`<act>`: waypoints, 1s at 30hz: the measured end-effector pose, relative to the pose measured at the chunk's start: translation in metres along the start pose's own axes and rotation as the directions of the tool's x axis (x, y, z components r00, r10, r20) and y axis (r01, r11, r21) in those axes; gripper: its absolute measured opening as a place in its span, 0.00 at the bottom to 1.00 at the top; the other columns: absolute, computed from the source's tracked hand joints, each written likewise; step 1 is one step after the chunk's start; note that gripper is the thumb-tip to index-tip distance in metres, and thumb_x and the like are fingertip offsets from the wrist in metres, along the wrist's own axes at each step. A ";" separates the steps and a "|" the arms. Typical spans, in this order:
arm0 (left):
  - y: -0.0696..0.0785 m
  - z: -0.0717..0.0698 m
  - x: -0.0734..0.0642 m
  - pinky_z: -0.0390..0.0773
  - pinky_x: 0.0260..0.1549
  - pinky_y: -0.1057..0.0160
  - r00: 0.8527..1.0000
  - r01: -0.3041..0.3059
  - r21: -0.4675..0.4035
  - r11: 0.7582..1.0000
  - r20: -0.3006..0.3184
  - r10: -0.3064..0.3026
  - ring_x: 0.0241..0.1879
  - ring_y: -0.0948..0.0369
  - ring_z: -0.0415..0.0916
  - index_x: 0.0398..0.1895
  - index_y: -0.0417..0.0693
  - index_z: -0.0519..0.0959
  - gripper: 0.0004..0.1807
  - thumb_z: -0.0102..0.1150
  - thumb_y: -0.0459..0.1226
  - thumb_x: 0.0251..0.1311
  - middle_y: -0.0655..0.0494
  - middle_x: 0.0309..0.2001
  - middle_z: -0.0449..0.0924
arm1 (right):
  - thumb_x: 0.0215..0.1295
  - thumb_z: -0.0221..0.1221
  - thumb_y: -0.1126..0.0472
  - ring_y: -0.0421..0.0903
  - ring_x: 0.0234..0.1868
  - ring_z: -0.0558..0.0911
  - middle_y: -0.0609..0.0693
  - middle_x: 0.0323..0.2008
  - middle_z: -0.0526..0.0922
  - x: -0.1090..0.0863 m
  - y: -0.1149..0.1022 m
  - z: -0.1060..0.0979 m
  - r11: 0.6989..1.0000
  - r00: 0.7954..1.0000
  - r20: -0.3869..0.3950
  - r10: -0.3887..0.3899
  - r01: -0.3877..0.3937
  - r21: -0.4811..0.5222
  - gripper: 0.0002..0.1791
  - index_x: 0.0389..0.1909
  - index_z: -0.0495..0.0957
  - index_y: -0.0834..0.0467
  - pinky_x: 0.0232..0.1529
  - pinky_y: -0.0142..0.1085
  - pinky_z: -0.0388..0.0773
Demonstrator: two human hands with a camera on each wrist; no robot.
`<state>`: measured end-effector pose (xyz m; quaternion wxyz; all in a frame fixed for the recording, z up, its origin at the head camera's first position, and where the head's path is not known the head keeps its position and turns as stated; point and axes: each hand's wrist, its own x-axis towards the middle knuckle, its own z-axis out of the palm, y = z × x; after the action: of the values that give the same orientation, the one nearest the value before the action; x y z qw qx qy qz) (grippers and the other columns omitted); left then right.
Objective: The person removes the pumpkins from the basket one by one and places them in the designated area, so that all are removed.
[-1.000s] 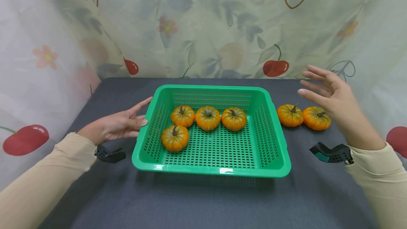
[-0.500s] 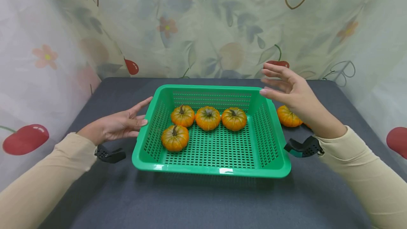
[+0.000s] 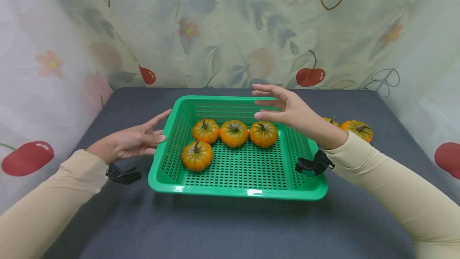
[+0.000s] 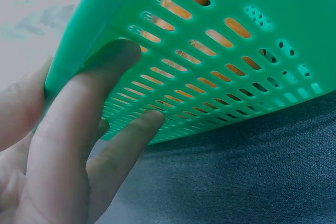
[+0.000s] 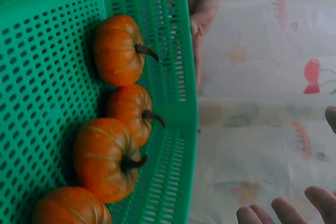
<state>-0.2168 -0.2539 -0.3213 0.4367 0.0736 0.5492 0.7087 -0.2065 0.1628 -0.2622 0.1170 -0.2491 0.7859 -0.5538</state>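
Several small orange pumpkins (image 3: 197, 156) sit in a green plastic basket (image 3: 230, 193), most of them along its back. My left hand (image 3: 133, 142) rests at the basket's left side, its fingers extended and touching the outer wall under the rim in the left wrist view. Over the basket's back right part, my right hand (image 3: 291, 111) hovers with fingers spread, holding nothing. The nearest pumpkin (image 3: 263, 134) to it lies just below its thumb in the head view. Right fingertips (image 4: 140, 51) are not in the left wrist view; that shows left-hand fingers on the perforated wall.
Two more pumpkins (image 3: 357, 130) lie on the dark grey table (image 3: 230, 231) right of the basket, one partly hidden by the right forearm. A patterned curtain (image 3: 230, 31) hangs behind the table and along both sides.
My right hand has swept left from above the two pumpkins on the table to over the basket, staying spread. The left hand, basket and pumpkins have stayed in place.
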 end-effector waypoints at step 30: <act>0.000 -0.001 0.001 0.83 0.47 0.57 1.000 0.004 -0.032 0.999 0.014 -0.003 0.54 0.52 0.80 0.73 0.85 0.31 0.47 0.41 0.28 0.73 0.43 0.77 0.25 | 0.61 0.66 0.58 0.53 0.68 0.69 0.50 0.70 0.65 0.055 0.024 0.084 0.993 0.940 0.323 0.108 -0.088 -0.075 0.35 0.69 0.66 0.51 0.62 0.42 0.75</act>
<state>-0.2174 -0.2540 -0.3220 0.4429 0.0706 0.5349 0.7161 -0.2203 0.0723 -0.3096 0.2654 -0.3012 0.7832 -0.4747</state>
